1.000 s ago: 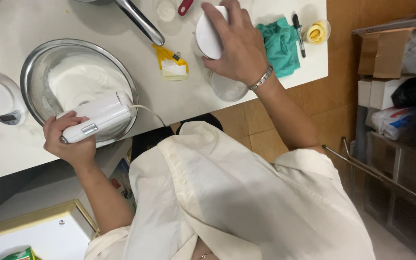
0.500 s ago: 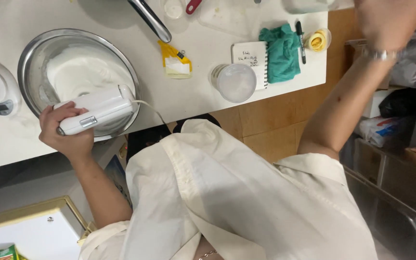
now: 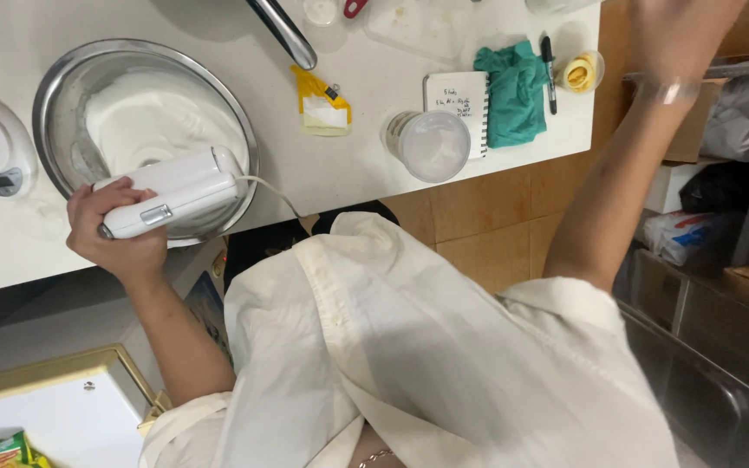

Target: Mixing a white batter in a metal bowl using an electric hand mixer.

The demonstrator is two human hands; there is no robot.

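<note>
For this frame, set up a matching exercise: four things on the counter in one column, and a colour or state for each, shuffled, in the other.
Things:
1. hand mixer
2. steel bowl
3. cloth
4. clear tub

Colour or state:
A. teal, crumpled beside the notebook
B. holds a white whipped mass
C. white, gripped by the left hand
D. standing apart on the white counter, no hand on it

Pairs: 1-C, 2-B, 3-A, 4-D.

The right hand is raised off the counter, blurred, touching none of these.
</note>
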